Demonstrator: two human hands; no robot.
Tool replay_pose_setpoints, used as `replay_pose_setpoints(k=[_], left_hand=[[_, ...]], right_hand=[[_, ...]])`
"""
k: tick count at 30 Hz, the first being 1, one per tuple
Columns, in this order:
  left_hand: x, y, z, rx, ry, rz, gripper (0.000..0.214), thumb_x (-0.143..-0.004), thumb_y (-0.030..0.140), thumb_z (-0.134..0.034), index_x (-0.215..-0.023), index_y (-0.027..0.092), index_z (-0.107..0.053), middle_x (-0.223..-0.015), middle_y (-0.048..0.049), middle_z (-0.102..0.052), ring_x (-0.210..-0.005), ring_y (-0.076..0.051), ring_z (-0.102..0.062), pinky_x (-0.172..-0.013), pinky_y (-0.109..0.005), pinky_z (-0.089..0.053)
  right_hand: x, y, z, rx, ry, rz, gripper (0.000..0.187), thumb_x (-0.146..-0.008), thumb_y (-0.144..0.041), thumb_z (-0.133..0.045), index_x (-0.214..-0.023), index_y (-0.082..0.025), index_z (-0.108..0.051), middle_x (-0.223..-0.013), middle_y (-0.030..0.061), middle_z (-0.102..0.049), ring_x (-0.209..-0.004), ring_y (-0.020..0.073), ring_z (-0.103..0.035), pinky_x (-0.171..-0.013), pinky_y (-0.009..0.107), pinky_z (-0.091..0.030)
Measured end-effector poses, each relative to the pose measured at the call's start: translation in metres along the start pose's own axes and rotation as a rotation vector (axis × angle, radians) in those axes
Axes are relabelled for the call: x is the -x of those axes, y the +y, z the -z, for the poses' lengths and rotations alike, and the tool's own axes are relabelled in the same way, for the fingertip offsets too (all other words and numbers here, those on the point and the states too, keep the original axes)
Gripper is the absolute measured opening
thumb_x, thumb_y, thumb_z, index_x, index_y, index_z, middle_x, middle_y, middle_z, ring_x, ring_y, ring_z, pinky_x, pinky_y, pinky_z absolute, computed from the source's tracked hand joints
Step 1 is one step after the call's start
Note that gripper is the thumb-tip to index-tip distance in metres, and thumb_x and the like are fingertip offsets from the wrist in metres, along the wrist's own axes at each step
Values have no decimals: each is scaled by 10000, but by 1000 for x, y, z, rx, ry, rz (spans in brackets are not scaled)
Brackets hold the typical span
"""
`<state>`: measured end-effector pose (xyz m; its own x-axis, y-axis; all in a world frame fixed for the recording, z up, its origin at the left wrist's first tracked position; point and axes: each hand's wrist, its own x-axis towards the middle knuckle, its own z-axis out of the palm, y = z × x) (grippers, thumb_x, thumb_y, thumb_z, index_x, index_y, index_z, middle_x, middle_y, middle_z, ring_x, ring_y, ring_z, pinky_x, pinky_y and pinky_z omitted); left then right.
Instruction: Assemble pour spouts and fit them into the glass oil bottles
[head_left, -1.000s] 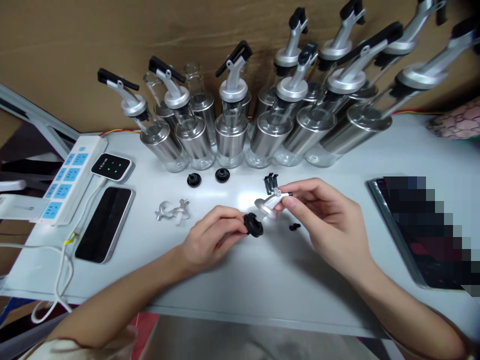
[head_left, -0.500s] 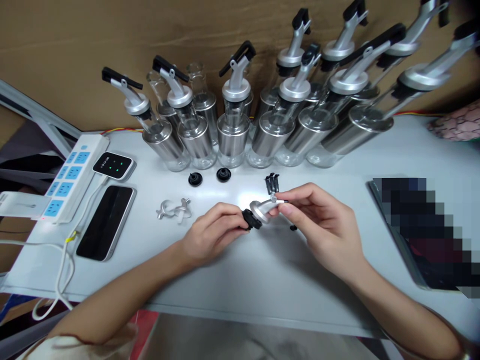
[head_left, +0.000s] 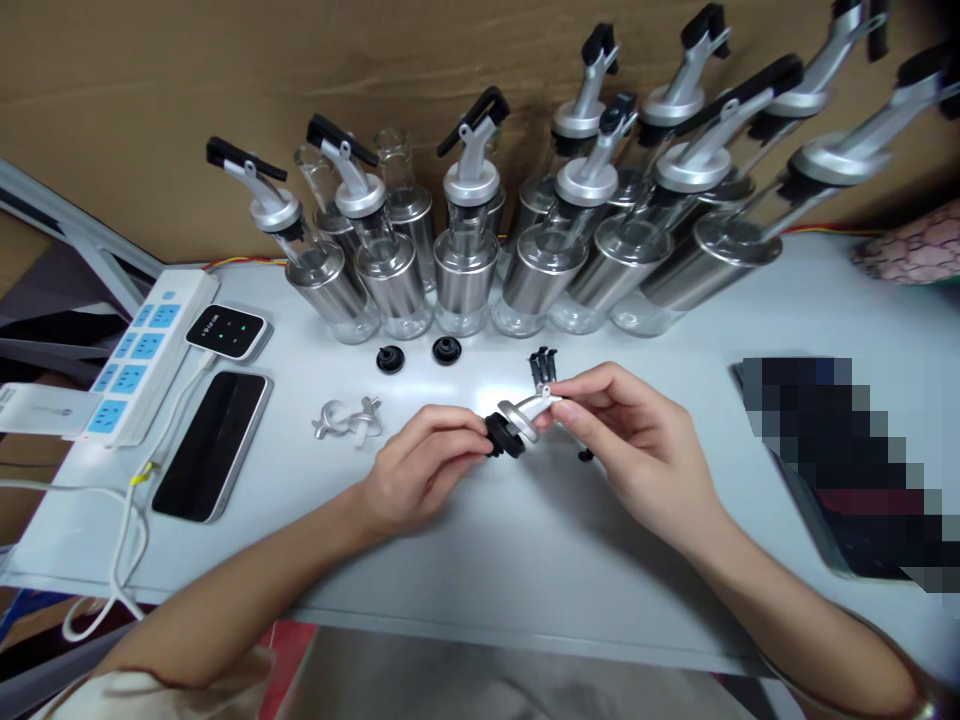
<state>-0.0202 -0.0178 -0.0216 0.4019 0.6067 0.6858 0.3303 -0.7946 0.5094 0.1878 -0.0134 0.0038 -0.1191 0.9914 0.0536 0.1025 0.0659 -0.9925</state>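
Between thumb and fingers, my left hand (head_left: 424, 462) pinches a black rubber stopper (head_left: 504, 436). My right hand (head_left: 637, 440) is closed on the silver pour spout (head_left: 531, 412), holding it by its narrow upper end. The spout's round base sits tilted against the stopper's flange; how far they fit together I cannot tell. Just beyond my right fingertips lie several small black levers (head_left: 543, 366). Two more black stoppers (head_left: 448, 350) rest farther back on the table. To the left are loose silver spout parts (head_left: 347, 419). A small black piece (head_left: 586, 455) lies partly hidden under my right hand.
Several glass-and-steel bottles (head_left: 466, 270), many with pour spouts, stand along the back by a cardboard wall (head_left: 187, 90). A power strip (head_left: 142, 350), a Wi-Fi device (head_left: 227, 331) and a phone (head_left: 212, 445) occupy the left. A dark, pixelated tablet-like device (head_left: 840, 470) lies at right.
The spout's base has tipped relative to the stopper, and more of the stopper's flange shows. Both hands keep their hold and have barely moved.
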Motion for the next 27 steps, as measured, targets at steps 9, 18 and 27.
replay_pose_setpoints(k=[9,18,27], left_hand=[[6,-8,-8,70,-7,35,318,-953,213,-507,-1263,200,-440,-1077,-98,-578,-1015,-184,-608,-815,-323,-585],[6,-8,-3,173,-305,50,529,-1012,342,-263,-1504,175,-161,-1294,-208,-510,-1168,-289,-540,-905,-459,-542],[6,-8,-5,188,-311,62,465,-1013,386,-283,-1427,175,-286,-1208,-177,-562,-1114,-251,-575,-902,-403,-545]], right_hand=[[-2,-3,-2,-58,-53,-36,178,-837,-384,-693,-820,-221,-624,-721,11,-734,-700,160,-713,-677,276,-569],[-1,-2,-2,-47,-134,-37,97,-871,-301,-655,-833,-215,-631,-728,-1,-714,-719,138,-705,-706,247,-565],[-2,-3,-2,-22,-182,-88,205,-862,-403,-648,-820,-204,-622,-727,19,-713,-715,163,-700,-693,279,-563]])
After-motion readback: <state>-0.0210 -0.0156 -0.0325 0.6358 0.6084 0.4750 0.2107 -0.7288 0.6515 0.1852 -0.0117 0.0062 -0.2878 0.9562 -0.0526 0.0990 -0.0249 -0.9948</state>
